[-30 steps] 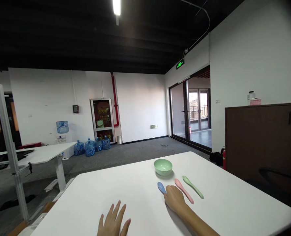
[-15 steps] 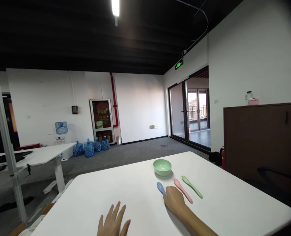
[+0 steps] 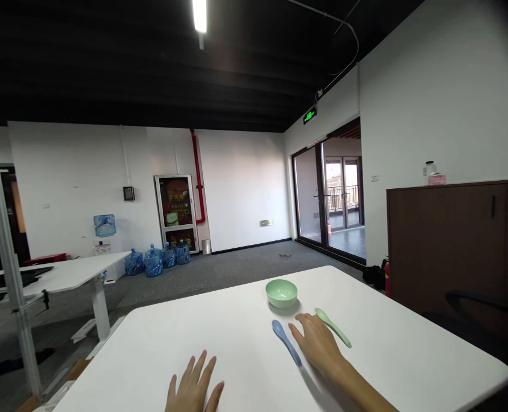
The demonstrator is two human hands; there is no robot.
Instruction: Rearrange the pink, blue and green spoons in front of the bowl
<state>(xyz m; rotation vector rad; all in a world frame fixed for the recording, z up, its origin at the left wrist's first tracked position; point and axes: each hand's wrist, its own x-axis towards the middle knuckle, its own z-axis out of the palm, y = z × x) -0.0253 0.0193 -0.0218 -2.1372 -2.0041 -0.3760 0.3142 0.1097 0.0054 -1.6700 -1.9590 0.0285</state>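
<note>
An open-plan office room with a dark ceiling and grey carpet surrounds the scene. Along the far wall stand blue water jugs [image 3: 153, 262] and a water dispenser [image 3: 105, 226], and glass doors [image 3: 309, 194] open at the far right. A dark wooden cabinet [image 3: 447, 246] fills the right side, with a red fire extinguisher [image 3: 387, 280] beside it, and a second white desk [image 3: 60, 274] stands to the left.

In front of the person is a white tabletop [image 3: 172, 326]. A pale green bowl [image 3: 282, 293] sits upright towards its far edge. Near the bowl lie a blue spoon [image 3: 285, 341] and, to its right, a green spoon [image 3: 333, 327].

The main change is that the pink spoon, which lay between those two a moment ago, no longer shows. The right hand [image 3: 318, 343] has moved right onto that spot, so the pink spoon may be under or inside it, but the view does not settle this. That shift also uncovers the whole blue spoon, which the hand no longer touches.

The right hand is palm down with its fingers stretched towards the bowl, and whether it grips anything cannot be told. The left hand [image 3: 192, 380] lies open with spread fingers at the near edge, touching nothing but the tabletop.
</note>
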